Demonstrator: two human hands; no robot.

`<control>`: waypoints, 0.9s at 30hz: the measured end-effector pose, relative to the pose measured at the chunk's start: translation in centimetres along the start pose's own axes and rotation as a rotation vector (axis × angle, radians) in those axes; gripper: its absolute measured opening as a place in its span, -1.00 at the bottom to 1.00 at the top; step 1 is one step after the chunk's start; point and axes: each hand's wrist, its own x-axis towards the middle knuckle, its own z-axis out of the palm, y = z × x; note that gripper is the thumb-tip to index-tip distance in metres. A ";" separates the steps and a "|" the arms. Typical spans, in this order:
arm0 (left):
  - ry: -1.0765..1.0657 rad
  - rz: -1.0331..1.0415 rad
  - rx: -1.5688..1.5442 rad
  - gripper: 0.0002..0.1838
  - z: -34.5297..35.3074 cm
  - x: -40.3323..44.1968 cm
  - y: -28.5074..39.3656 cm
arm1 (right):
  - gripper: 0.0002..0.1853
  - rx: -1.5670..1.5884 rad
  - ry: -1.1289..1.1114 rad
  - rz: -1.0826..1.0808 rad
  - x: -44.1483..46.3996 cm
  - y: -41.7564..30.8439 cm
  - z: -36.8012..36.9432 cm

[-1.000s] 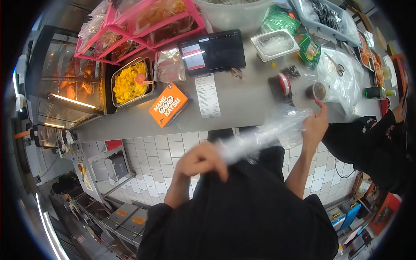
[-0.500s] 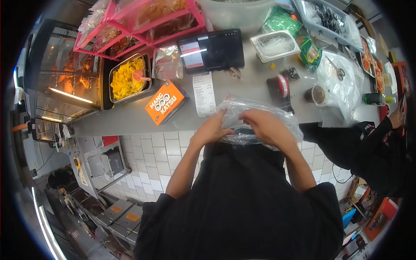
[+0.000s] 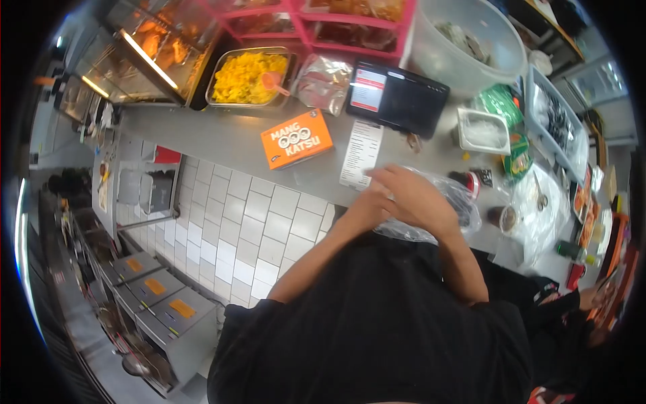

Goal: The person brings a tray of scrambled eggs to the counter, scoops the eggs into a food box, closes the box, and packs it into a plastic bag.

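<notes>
A clear plastic bag (image 3: pixel 464 202) lies at the counter's front edge, partly under my right hand (image 3: pixel 420 198). My left hand (image 3: pixel 367 210) is beside it at the bag's left side, and the two hands overlap. The fingers of both are partly hidden or blurred, so their grip is unclear. Just above my fingertips is a printed receipt (image 3: pixel 361 153). An orange box (image 3: pixel 297 139) sits to the left of the receipt. A black tape dispenser with a red roll (image 3: pixel 472 183) stands behind the bag, and a lidded cup of dark sauce (image 3: pixel 503 219) is to its right.
Behind are a tray of yellow food (image 3: pixel 247 79), a tablet (image 3: pixel 397 99), pink baskets (image 3: pixel 306 30) and a metal container (image 3: pixel 483 131). A heated display case (image 3: pixel 145 57) stands left. Scissors (image 3: pixel 541 200) lie on plastic at the right. Another person's dark sleeve (image 3: pixel 515 286) is at lower right.
The bag, stretched between my hands a second ago, is now down at the counter's edge. My hands have come together near the receipt. The whole view has turned and shifted.
</notes>
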 end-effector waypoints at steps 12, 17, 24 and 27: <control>0.022 -0.133 0.045 -0.69 3.7 0.2 -3.9 | 0.16 -0.431 -0.075 -0.358 25.3 -1.5 10.8; -0.034 -0.034 0.022 -0.36 1.0 -0.7 -1.6 | 0.13 0.003 0.159 -0.428 18.1 -2.7 3.3; -0.124 0.092 -0.016 -0.25 1.8 1.3 -4.5 | 0.23 0.662 0.368 -0.330 -0.2 1.8 -4.3; -0.222 0.012 -0.234 -0.19 0.7 2.1 -3.5 | 0.31 0.779 0.340 -0.255 -4.9 5.7 -1.4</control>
